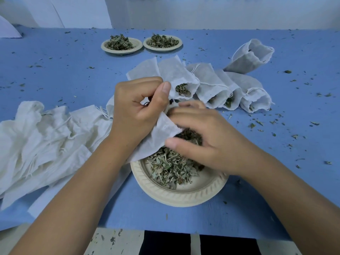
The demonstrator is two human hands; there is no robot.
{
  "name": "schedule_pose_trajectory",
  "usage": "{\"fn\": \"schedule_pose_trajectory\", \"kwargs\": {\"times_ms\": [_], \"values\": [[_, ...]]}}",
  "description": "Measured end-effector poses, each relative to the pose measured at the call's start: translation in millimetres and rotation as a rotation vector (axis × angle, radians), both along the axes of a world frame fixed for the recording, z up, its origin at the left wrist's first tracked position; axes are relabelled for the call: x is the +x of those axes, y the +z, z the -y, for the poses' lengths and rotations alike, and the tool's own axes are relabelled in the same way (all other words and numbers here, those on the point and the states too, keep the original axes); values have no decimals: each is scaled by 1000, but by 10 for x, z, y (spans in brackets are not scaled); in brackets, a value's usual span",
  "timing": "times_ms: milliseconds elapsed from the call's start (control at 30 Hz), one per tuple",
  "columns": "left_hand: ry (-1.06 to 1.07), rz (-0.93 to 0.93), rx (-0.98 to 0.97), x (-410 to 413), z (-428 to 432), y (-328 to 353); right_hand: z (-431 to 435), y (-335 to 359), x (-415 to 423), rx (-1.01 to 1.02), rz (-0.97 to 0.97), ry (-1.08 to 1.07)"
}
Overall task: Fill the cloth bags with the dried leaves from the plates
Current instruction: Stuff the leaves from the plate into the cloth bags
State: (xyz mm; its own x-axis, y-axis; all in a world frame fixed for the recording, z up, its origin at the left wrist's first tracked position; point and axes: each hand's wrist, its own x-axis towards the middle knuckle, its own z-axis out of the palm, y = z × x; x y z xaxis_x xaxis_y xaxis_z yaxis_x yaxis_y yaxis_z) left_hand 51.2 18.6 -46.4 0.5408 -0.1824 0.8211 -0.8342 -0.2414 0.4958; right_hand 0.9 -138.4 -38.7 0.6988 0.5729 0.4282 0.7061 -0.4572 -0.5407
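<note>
Pinching a thin white cloth bag (160, 138) between thumb and curled fingers, the left hand (137, 109) holds it against the right hand (211, 138), whose bent fingers clutch dried green leaves (169, 168) on the round beige paper plate (184, 196) beneath. Just beyond both lie leaf-filled white bags (211, 85); left of the left hand, limp cream bags (46, 137) heap on the blue tabletop (276, 162).

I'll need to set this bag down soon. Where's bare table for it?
Free, bar leaf crumbs: the table left of the two far plates, beyond the empty-bag pile; and right of the near plate. Crowded: the row of filled bags.
</note>
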Motion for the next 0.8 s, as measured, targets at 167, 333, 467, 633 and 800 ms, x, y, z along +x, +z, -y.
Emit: {"fn": "schedule_pose_trajectory", "kwargs": {"times_ms": [167,333,467,633,800], "values": [[4,25,14,17,-33,12,62,39,4,236,260,-85],[-59,53,78,-21,1,38,-31,-42,6,-217,28,5],[30,65,46,44,-71,37,132,123,31,249,156,-37],[114,94,4,91,-134,63,263,195,98,-109,-257,76],[113,126,32,108,-159,56,170,55,119,-368,-230,55]]}}
